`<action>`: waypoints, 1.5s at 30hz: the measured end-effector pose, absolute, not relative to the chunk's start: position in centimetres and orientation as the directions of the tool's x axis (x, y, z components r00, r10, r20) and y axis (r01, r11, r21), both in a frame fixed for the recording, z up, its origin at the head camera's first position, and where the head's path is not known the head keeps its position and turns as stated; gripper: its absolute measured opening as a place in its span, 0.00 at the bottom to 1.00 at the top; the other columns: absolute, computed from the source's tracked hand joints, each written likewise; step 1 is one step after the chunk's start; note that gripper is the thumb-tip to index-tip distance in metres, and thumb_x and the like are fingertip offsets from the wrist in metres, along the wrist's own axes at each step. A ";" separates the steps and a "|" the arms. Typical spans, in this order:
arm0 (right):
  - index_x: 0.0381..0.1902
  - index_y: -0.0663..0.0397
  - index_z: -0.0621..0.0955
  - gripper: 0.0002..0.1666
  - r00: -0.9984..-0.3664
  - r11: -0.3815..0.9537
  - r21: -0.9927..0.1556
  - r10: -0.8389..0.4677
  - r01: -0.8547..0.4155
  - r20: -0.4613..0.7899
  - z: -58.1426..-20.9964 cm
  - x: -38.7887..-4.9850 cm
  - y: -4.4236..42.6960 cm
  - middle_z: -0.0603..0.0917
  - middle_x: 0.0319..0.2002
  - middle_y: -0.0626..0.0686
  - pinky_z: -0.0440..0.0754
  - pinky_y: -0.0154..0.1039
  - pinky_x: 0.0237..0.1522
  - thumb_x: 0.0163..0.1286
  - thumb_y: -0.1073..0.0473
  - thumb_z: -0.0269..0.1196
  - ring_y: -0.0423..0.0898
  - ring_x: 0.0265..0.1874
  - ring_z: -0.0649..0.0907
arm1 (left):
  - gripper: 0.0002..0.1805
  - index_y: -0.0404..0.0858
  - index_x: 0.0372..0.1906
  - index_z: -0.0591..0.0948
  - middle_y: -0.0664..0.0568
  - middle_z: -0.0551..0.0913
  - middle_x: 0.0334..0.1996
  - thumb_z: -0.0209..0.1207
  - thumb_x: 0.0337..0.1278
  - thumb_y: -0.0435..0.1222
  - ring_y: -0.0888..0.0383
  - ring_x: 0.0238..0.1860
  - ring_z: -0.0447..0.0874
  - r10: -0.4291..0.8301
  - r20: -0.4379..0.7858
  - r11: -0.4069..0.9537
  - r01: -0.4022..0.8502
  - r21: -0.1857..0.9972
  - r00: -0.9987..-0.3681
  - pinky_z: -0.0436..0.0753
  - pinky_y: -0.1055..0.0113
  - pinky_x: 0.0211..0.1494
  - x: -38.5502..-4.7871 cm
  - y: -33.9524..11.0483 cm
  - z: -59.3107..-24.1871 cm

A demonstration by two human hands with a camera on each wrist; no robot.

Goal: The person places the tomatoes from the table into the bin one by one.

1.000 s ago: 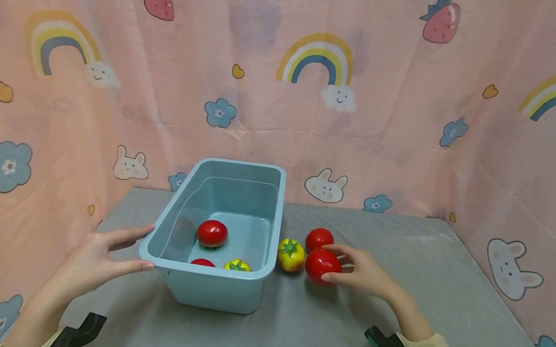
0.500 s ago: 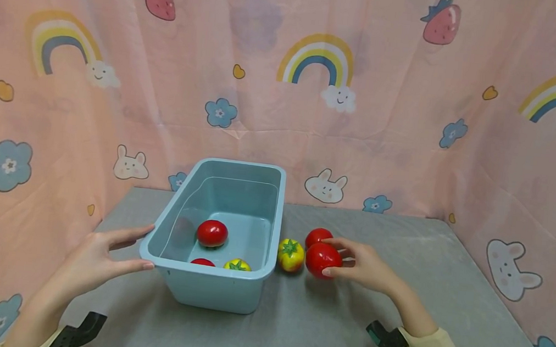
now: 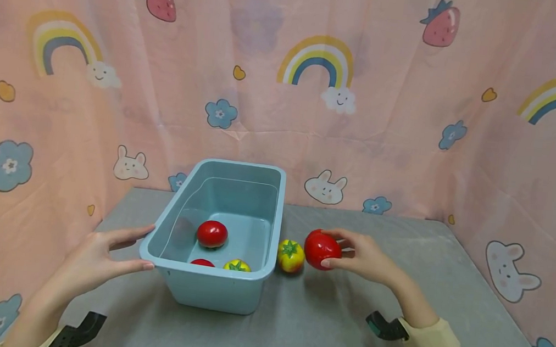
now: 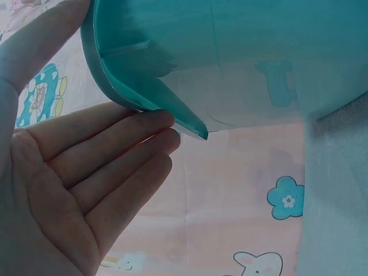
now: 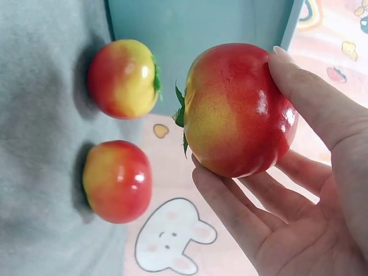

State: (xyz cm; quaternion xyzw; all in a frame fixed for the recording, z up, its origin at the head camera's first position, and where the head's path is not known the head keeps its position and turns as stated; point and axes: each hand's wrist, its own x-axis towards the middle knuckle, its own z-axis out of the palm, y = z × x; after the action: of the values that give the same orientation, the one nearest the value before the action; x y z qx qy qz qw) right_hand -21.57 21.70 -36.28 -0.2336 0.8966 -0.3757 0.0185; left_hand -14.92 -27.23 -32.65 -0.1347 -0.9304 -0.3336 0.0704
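Observation:
My right hand (image 3: pixel 367 258) pinches a red tomato (image 3: pixel 321 249) between thumb and fingers, above the table. In the right wrist view this tomato (image 5: pixel 238 109) shows a yellow patch and green leaves, with two more tomatoes lying beyond it: a yellow-red one (image 5: pixel 123 79) and a redder one (image 5: pixel 118 181). The head view shows the yellow tomato (image 3: pixel 291 255) beside the blue bin (image 3: pixel 208 294); the held one mostly hides the other. Fingers straight, my left hand (image 3: pixel 96 259) touches the bin's left rim. Inside lie two red tomatoes (image 3: pixel 212 234) and a yellow one (image 3: pixel 237 265).
A grey table (image 3: pixel 400 250) carries the bin left of its middle. Pink patterned cloth (image 3: pixel 384 150) hangs behind the table and at both sides. Black wrist mounts (image 3: pixel 387 326) sit on both forearms.
My right hand has raised the gripped red tomato a little and moved it away from me, so it now covers most of the tomato behind. The left hand and bin have stayed still.

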 end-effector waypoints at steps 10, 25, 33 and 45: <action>0.60 0.52 0.74 0.38 -0.884 0.626 -0.647 -0.435 -0.434 0.172 -34.8 -22.1 21.3 0.81 0.52 0.56 0.85 0.40 0.42 0.52 0.49 0.73 0.54 0.49 0.81 | 0.40 0.44 0.63 0.74 0.43 0.79 0.57 0.70 0.42 0.54 0.36 0.56 0.77 0.206 0.217 0.738 0.297 0.605 -0.954 0.82 0.42 0.45 -14.9 -27.2 -32.6; 0.60 0.51 0.74 0.39 -0.875 0.624 -0.634 -0.445 -0.456 0.191 -32.6 -22.9 20.4 0.81 0.53 0.55 0.85 0.44 0.43 0.52 0.48 0.74 0.53 0.49 0.81 | 0.40 0.45 0.64 0.74 0.44 0.79 0.57 0.70 0.42 0.55 0.36 0.56 0.77 0.204 0.213 0.742 0.293 0.603 -0.955 0.81 0.42 0.46 -15.0 -27.2 -32.6; 0.60 0.49 0.75 0.38 -0.851 0.604 -0.625 -0.480 -0.495 0.210 -31.3 -23.1 19.9 0.81 0.53 0.52 0.85 0.43 0.43 0.52 0.48 0.74 0.52 0.49 0.81 | 0.40 0.45 0.64 0.74 0.45 0.79 0.57 0.70 0.42 0.54 0.36 0.57 0.77 0.203 0.209 0.735 0.290 0.612 -0.957 0.81 0.42 0.46 -15.0 -27.4 -32.8; 0.61 0.49 0.74 0.39 -0.845 0.619 -0.599 -0.493 -0.508 0.207 -29.3 -23.7 19.0 0.81 0.52 0.52 0.85 0.44 0.44 0.51 0.50 0.74 0.51 0.50 0.81 | 0.40 0.47 0.64 0.74 0.46 0.80 0.57 0.69 0.42 0.55 0.37 0.56 0.77 0.198 0.214 0.747 0.288 0.599 -0.957 0.81 0.41 0.46 -15.0 -27.3 -32.7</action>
State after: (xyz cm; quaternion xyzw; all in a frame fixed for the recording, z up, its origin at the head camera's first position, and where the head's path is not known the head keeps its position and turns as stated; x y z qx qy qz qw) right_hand -23.70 18.98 -29.26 -0.2780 0.8998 -0.3361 -0.0114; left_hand -15.03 -27.33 -32.68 -0.1305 -0.9321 -0.3309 0.0682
